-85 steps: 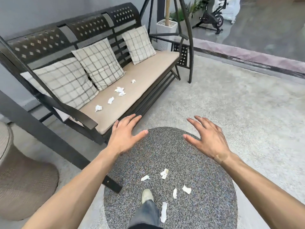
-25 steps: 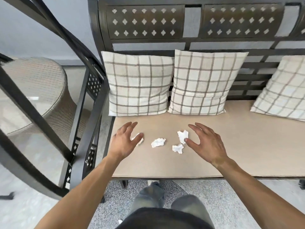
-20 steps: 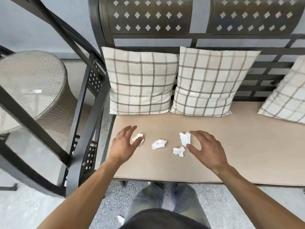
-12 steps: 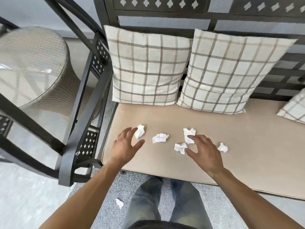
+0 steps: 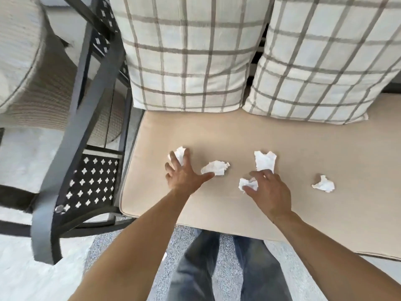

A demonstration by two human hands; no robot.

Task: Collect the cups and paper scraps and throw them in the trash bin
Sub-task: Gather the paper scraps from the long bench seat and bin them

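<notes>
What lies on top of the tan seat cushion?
Five paper scraps, two plaid pillows at the back, and both hands: left hand, right hand. The hands partly cover two scraps.

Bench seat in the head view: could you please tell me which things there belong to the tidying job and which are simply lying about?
Part of the job:
paper scrap under the left hand
scrap by the left thumb
scrap above the right hand
scrap at the right fingertips
scrap farthest right

Not part of it:
two checked pillows
beige seat cushion
wicker table

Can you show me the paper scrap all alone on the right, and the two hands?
lone paper scrap (image 5: 323, 184), head view, its middle
left hand (image 5: 184, 175), head view, back
right hand (image 5: 271, 190), head view, back
</notes>
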